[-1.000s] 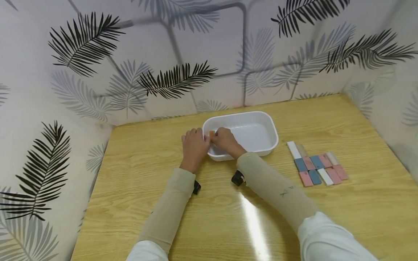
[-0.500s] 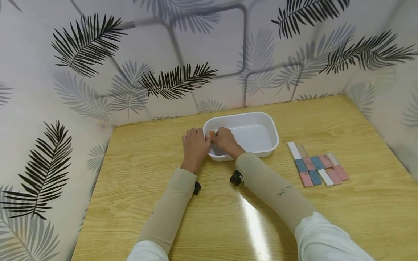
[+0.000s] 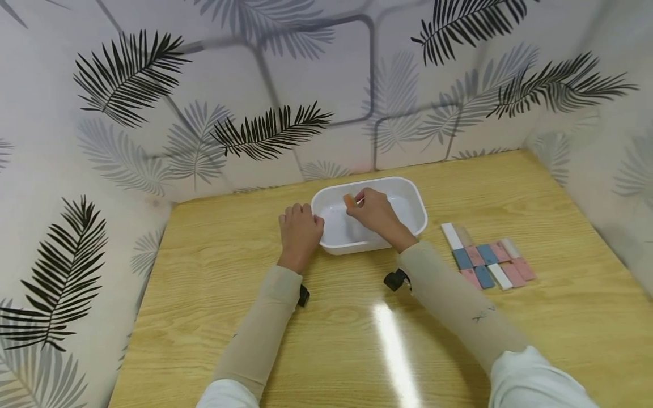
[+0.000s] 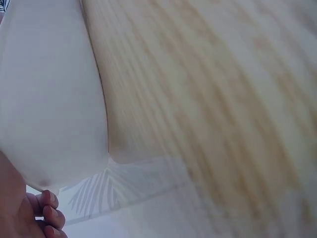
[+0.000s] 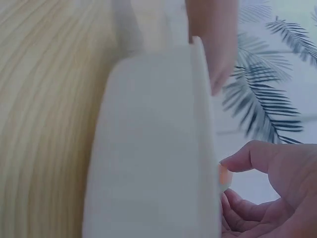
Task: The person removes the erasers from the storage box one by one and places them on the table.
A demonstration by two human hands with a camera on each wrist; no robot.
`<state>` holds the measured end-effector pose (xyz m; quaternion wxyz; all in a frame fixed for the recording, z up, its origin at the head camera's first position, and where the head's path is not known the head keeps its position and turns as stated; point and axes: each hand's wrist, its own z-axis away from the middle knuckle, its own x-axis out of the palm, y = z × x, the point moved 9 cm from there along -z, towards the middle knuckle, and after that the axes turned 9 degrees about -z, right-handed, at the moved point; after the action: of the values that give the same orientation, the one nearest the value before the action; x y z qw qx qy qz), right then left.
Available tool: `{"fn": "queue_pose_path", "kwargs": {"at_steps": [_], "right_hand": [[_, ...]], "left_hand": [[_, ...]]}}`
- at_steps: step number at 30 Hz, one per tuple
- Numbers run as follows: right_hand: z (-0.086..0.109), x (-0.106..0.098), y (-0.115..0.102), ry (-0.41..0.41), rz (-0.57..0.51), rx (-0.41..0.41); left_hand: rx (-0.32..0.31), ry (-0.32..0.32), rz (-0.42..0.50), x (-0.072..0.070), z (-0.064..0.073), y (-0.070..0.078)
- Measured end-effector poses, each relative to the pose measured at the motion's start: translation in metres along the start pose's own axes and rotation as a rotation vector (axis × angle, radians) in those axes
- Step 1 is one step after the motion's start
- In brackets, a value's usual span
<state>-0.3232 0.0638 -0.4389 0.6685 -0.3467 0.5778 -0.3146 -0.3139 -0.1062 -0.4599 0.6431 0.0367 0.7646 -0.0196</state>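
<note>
My left hand [image 3: 300, 235] grips the left end of a white plastic tub [image 3: 349, 247], thumb over the rim and curled fingers outside the wall. In the left wrist view those fingertips [image 4: 51, 212] show beside the tub's end. Over the tub's left half, my right hand [image 3: 374, 212] pinches a small orange eraser-like block [image 3: 350, 201] between thumb and fingers. The right wrist view shows this block's end [image 5: 225, 177] just past the rim, partly hidden by the tub wall.
Several flat pink, blue, white and tan blocks [image 3: 488, 254] lie in touching rows on the wooden table [image 3: 229, 243], right of the tub. Behind the table rises a wall [image 3: 326, 73] with a leaf pattern.
My right hand has moved right and up from the tub's left wall, carrying the orange block toward the tub's middle. The left hand keeps its grip on the tub.
</note>
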Motion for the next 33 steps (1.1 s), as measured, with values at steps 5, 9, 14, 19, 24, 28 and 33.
{"fn": "queue_pose_path", "kwargs": {"at_steps": [5,9,14,19,24,28,33], "right_hand": [[0.018,-0.041,0.002,0.050,-0.007,-0.100],[0.037,-0.075,0.012,0.074,-0.001,-0.106],[0.062,-0.115,0.037,0.097,0.028,-0.072],[0.081,-0.145,0.070,0.098,0.075,0.009],[0.094,-0.160,0.102,0.058,0.139,0.098],[0.101,-0.163,0.119,0.027,0.210,0.114],[0.106,-0.161,0.136,-0.004,0.257,0.132]], "left_hand": [[-0.011,-0.009,0.020,-0.002,0.002,-0.003],[-0.009,0.001,0.035,-0.005,0.002,-0.003],[-0.002,0.010,0.044,-0.003,0.002,-0.003],[-0.001,0.012,0.041,0.000,0.002,-0.002],[0.000,0.014,0.048,0.001,0.002,-0.002],[0.005,0.017,0.059,0.000,0.001,-0.001],[0.007,0.017,0.070,-0.002,0.001,0.000]]}}
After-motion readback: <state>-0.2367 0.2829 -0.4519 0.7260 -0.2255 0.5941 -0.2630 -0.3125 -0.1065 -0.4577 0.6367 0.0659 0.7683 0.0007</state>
